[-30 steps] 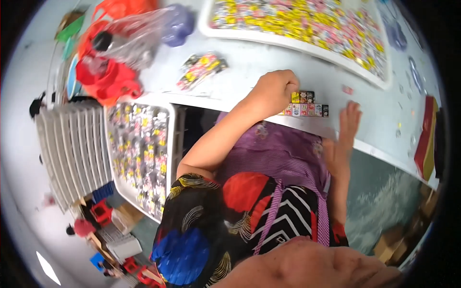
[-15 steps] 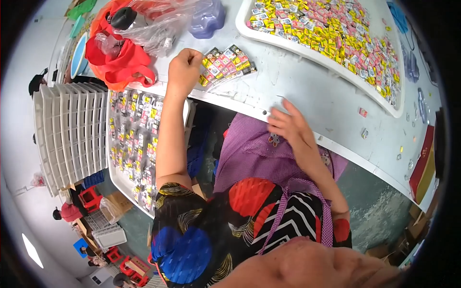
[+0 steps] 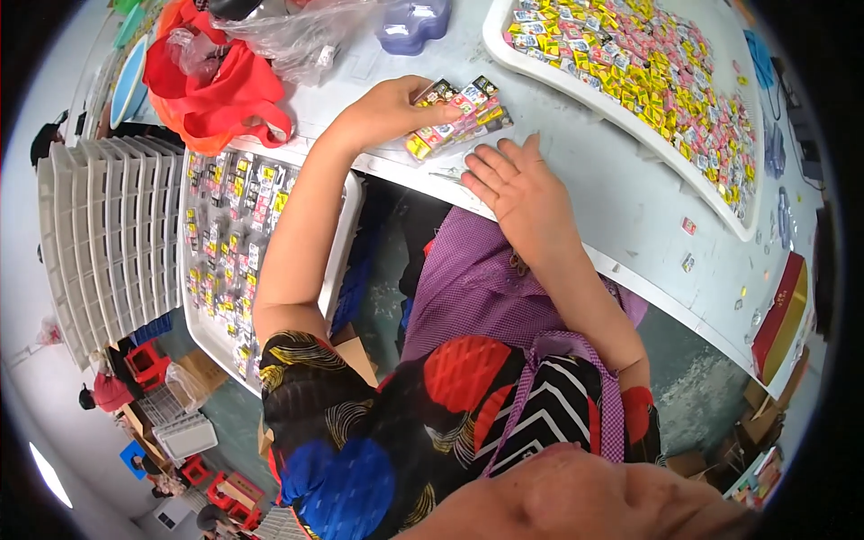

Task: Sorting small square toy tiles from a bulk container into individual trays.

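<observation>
My left hand lies at the table's near edge, its thumb over a small bunch of slim clear packs and its fingers partly hidden behind them. Yellow, pink and black printed pieces show through the clear plastic. The packs are fanned a little and overlap one another. Just to their right is my right hand, palm turned up, fingers stretched out and holding nothing. Its fingertips come close to the packs' lower edge, apparently without gripping them.
A white tray heaped with small yellow, pink and white pieces stands at the far right. Another tray of filled clear packs sits left, beside stacked trays. A red bag and a purple-blue plastic container lie on the table.
My left hand has moved right onto the packs, and they look more bunched together. My right hand has turned palm up and come nearer to them. The whole view has shifted slightly.
</observation>
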### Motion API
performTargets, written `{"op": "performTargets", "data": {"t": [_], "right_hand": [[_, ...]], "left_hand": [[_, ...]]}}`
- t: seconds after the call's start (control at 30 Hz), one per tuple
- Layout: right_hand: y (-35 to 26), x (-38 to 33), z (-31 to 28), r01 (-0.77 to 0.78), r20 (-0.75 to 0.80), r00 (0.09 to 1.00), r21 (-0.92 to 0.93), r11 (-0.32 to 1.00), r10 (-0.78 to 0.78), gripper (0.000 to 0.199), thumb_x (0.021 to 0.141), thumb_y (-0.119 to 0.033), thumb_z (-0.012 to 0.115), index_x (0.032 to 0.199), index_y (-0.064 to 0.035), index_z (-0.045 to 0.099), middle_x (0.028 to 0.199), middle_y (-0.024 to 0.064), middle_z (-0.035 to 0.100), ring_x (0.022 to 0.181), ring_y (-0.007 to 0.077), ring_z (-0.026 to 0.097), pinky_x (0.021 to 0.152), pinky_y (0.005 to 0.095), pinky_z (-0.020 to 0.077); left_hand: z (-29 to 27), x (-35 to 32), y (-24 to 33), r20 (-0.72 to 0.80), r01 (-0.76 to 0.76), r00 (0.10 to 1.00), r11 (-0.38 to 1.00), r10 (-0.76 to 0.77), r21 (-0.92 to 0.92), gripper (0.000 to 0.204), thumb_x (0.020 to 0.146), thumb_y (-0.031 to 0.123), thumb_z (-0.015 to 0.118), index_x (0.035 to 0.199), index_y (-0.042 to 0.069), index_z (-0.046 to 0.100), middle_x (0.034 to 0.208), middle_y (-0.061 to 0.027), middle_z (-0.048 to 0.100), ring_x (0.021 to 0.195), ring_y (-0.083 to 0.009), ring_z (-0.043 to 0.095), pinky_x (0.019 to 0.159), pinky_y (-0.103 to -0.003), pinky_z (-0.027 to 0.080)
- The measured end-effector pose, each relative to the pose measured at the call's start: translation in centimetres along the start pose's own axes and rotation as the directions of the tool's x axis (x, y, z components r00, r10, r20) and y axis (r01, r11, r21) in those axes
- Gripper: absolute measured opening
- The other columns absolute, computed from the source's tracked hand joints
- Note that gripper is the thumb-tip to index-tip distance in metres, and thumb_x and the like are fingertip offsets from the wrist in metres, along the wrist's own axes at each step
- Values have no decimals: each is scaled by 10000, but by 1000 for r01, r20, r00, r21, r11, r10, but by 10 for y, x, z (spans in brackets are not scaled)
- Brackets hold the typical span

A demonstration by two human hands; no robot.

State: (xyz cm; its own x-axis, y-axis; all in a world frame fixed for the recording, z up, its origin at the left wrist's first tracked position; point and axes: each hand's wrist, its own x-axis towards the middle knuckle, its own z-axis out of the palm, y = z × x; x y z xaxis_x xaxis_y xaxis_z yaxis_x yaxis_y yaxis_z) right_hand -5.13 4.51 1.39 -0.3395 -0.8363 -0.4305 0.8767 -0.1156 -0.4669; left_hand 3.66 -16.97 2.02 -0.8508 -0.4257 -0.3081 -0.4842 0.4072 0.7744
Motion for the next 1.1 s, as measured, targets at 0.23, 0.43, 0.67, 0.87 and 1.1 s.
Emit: {"op": "performTargets", "data": {"t": [0.23,0.43,0.67,0.87,1.1], "right_hand": [[-9,-2,8,48,-53,997,-35,998,-50,872,964,-501,437,1417,147,70,1425,362,239,1366,443,256,1115,510,293],[0,12,-35,396,426,904,-817,420,-25,730,1001,-454,362,1426,107,167,1437,301,291,1389,398,231,1150,502,218],[-7,-26,16,36,48,998,-96,995,-31,616,1021,-433,283,1435,21,250,1439,227,343,1335,356,355,1129,517,270],[0,-25,22,87,58,996,-345,934,-71,615,1022,-438,281,1461,-11,221,1457,230,325,1321,348,375,1099,478,306],[9,-15,17,80,131,991,-409,909,-28,596,1018,-426,315,1458,-32,238,1468,215,321,1321,315,385,1108,443,307]], "left_hand": [[2,4,19,99,41,994,990,-54,136,831,680,624,732,1059,-100,577,949,-209,650,864,-252,631,758,-312,484],[12,-16,19,-20,-32,999,998,31,-58,844,728,510,756,1239,-96,467,1021,-186,622,923,-212,608,802,-291,490],[22,-70,-2,-153,-77,987,722,-41,-688,600,762,141,791,1248,-37,487,1093,-140,618,989,-179,599,852,-265,483],[-27,-216,-75,-448,-231,847,561,-286,-795,687,772,66,757,1335,-69,388,1124,-185,606,1032,-219,609,889,-300,489],[-68,-432,-183,-628,-92,467,672,-623,-735,662,758,67,767,1306,-57,419,1160,-154,617,1048,-224,616,981,-329,456]]}}
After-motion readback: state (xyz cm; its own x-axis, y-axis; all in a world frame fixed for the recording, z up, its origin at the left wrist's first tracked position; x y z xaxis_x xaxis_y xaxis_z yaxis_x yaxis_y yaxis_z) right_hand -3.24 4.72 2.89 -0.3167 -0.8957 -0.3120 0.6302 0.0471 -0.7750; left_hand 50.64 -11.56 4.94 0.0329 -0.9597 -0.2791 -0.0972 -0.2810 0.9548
